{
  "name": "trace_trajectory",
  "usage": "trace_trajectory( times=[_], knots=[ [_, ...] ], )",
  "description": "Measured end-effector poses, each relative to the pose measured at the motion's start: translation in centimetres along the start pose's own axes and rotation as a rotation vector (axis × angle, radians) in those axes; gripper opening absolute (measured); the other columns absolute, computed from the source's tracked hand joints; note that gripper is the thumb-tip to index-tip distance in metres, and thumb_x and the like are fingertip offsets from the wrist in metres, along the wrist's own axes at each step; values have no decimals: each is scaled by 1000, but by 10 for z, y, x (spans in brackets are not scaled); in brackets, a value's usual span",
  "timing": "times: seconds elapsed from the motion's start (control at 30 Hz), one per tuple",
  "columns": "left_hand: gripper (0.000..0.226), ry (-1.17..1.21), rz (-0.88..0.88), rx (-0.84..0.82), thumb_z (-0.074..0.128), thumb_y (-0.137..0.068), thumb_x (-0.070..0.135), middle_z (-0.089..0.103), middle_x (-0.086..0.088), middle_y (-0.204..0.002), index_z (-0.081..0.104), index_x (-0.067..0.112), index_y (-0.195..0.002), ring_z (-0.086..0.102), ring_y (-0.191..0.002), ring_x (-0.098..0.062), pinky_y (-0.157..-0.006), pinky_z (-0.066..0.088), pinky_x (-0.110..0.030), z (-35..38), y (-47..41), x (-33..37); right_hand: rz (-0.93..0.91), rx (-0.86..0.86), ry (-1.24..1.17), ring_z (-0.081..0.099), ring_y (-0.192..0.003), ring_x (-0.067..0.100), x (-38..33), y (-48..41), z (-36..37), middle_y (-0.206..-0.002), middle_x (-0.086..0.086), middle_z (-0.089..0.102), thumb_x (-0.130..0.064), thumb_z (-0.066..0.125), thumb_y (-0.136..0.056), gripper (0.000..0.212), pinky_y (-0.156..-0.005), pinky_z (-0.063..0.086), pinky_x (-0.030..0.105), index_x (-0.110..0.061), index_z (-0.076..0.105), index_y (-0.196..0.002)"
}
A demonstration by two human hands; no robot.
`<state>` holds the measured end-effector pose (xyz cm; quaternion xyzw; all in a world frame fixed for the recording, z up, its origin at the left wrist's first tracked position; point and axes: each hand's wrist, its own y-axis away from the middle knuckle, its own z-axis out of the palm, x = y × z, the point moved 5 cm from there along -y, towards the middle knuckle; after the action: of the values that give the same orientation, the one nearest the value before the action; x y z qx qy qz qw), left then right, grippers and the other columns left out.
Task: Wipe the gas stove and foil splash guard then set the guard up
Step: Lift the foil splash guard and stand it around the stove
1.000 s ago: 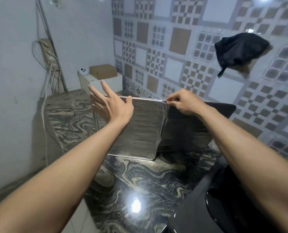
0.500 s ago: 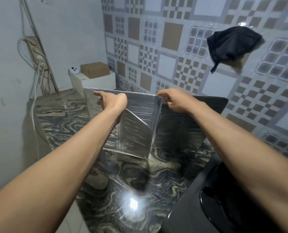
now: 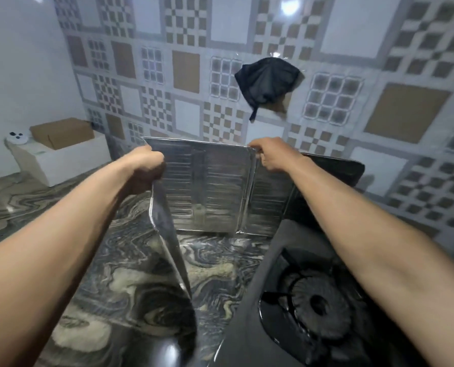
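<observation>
The silver foil splash guard (image 3: 212, 189) stands upright on the marble counter, unfolded into three panels. My left hand (image 3: 146, 165) grips the top of its left fold, and the left panel swings out towards me. My right hand (image 3: 270, 154) pinches the top edge at the right fold. The right panel runs back behind the black gas stove (image 3: 294, 308) at the lower right, whose burner (image 3: 318, 305) shows between my arms.
A black cloth (image 3: 268, 83) hangs on the patterned tile wall above the guard. At the far left stands a white box (image 3: 69, 160) with a brown cardboard box (image 3: 61, 132) and a small white device (image 3: 18, 137) on it. Swirled marble counter (image 3: 130, 287) spreads in front.
My left hand went from open beside the guard to gripping its top left fold. The left panel has swung out towards me, and the view has shifted right so the stove burner shows.
</observation>
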<state>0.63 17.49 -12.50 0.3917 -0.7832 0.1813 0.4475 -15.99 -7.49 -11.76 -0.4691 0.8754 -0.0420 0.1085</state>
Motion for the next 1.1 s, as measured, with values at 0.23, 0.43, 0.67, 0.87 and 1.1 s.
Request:
trace_trajectory(
  times=[0.23, 0.43, 0.67, 0.87, 1.1],
  knots=[
    [42, -11, 172, -276, 39, -77, -14, 41, -4, -55, 60, 15, -99, 35, -28, -3, -30, 24, -14, 71, 0, 43, 243, -66, 20, 62, -101, 29, 112, 48, -7, -123, 10, 65, -1, 53, -92, 48, -83, 51, 32, -22, 56, -135],
    [57, -9, 195, -431, 40, -79, -14, 57, -3, -60, 64, 37, -87, 46, -39, -2, -35, 36, -16, 130, -14, 70, 271, -20, 42, 60, -109, 29, 159, 92, -17, -135, 10, 59, -5, 56, -92, 63, -79, 45, 29, -39, 43, -143],
    [71, -50, 198, -470, 38, -73, -19, 54, 3, -44, 59, 43, -101, 43, -33, -2, -32, 33, -16, 165, -23, 84, 66, 90, 56, 52, -117, 34, 144, 79, 2, -123, 10, 56, -1, 57, -92, 77, -94, 46, 41, -46, 29, -148],
    [72, -149, 277, -578, 51, -74, -17, 70, -12, -86, 51, 32, -127, 70, -58, -22, -45, 53, -33, 186, -4, 89, 64, 180, 94, 53, -92, 28, 159, 94, 4, -100, 5, 50, 8, 49, -90, 82, -78, 51, 45, -48, 29, -146],
    [98, -185, 239, -628, 52, -55, 0, 72, -23, -101, 43, 36, -146, 64, -85, -35, -83, 50, -54, 199, 12, 106, 176, 146, 41, 56, -84, 24, 202, 142, -18, -93, 0, 44, 6, 52, -91, 77, -76, 51, 39, -48, 34, -144]
  ],
)
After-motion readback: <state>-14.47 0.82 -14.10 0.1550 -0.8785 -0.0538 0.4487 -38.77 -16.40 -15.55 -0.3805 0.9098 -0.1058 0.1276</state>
